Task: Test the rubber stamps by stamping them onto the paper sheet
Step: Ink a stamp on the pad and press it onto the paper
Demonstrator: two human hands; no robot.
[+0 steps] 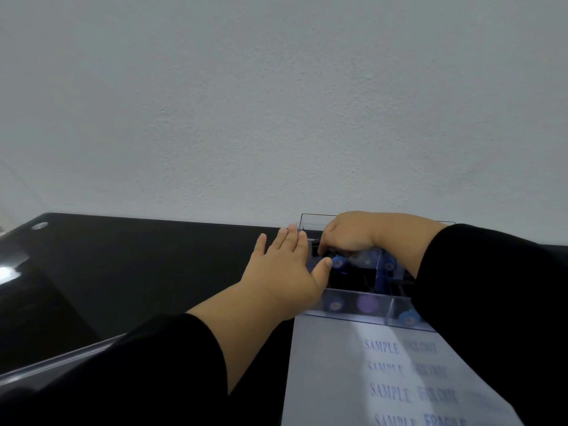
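Observation:
A clear plastic organizer box [344, 315] stands on the black table at the back right, with several blue-handled rubber stamps [334, 304] in its compartments. My right hand [347, 233] reaches down into the back of the box, fingers curled among the stamps near a blue stamp handle [338, 262]; what it grips is hidden. My left hand [285, 265] lies flat and open against the box's left wall, thumb at the rim. In front of the box lies the white paper sheet [325, 379], printed with rows of blue "SAMPLE" stamp marks [382, 347] and other words.
The black glossy table [138, 272] runs to a grey wall [276, 103] behind. A round metal fitting [39, 226] sits at the far left corner. A clear strip lies along the table's near left edge [61, 358].

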